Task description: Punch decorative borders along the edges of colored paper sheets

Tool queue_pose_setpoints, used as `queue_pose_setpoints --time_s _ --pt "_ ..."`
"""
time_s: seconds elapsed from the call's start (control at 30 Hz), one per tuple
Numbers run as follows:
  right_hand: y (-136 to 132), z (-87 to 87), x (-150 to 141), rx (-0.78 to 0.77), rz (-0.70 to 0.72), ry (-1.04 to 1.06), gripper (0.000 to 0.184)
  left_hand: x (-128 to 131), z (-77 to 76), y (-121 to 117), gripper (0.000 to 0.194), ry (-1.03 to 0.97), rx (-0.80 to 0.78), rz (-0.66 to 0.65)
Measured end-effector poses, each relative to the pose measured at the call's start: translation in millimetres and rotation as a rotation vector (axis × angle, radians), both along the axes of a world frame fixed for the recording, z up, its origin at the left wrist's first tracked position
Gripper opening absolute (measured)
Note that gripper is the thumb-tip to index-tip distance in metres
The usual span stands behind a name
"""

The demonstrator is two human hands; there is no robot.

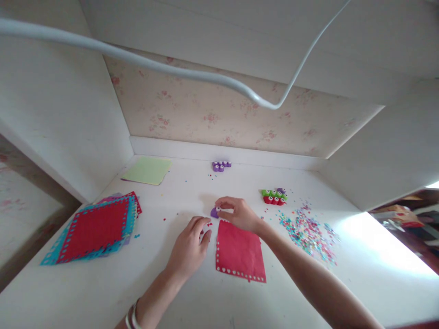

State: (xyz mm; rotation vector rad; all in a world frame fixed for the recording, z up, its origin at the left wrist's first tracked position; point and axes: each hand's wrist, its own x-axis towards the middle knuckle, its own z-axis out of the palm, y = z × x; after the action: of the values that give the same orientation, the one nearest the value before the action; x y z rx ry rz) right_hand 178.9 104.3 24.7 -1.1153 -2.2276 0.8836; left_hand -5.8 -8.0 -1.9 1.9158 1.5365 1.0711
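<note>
A red paper sheet (240, 251) lies on the white tabletop, with small punched holes along its left and lower edges. Just beyond its upper left corner sits a small purple craft punch (215, 212) with a white top. My right hand (238, 214) has its fingers and thumb closed around that punch, partly hiding it. Left of the sheet, my left hand (190, 244) rests with loosely curled fingers, its thumb apart from them and nothing visible in its grasp. Several red paper bits (210, 224) lie by its fingertips.
Hole-edged red and blue sheets are stacked (92, 228) at left, with pale green paper (147, 170) behind. Purple punches (219, 167) stand near the back wall; green and red punches (274, 196) stand at right beside scattered confetti (310, 230). A white cable (206, 75) crosses overhead.
</note>
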Motion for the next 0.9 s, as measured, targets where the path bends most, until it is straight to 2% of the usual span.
queue_pose_setpoints --time_s 0.03,0.1,0.23,0.3,0.4,0.5,0.7,0.9 --pt "-16.1 0.4 0.5 -0.009 0.076 0.033 0.022 0.7 -0.9 -0.1 0.027 0.010 0.006 -0.014" --pt "-40.6 0.7 2.0 0.009 0.139 0.045 0.027 1.9 -3.2 -0.7 0.031 0.032 0.025 -0.044" --pt "-61.3 0.6 9.3 0.079 0.164 0.004 0.039 2.5 -8.8 -1.0 0.038 0.088 0.061 -0.086" --pt "-63.8 -0.1 18.9 0.131 0.086 -0.039 0.041 2.4 -10.2 -0.6 0.039 0.122 0.076 -0.109" --pt "-65.3 -4.8 41.8 0.206 -0.155 -0.210 0.038 2.8 -9.8 -0.2 0.038 0.184 0.091 -0.145" --pt "-66.1 -13.4 65.4 0.191 -0.298 -0.392 0.037 3.8 -9.5 0.1 0.034 0.226 0.079 -0.160" --pt "-62.6 -21.3 83.2 0.063 -0.284 -0.400 0.016 3.1 -14.7 1.2 0.026 0.215 0.066 -0.156" --pt "-61.3 -12.3 85.8 -0.046 -0.221 -0.236 0.006 1.7 -17.2 1.3 0.028 0.151 0.032 -0.114"
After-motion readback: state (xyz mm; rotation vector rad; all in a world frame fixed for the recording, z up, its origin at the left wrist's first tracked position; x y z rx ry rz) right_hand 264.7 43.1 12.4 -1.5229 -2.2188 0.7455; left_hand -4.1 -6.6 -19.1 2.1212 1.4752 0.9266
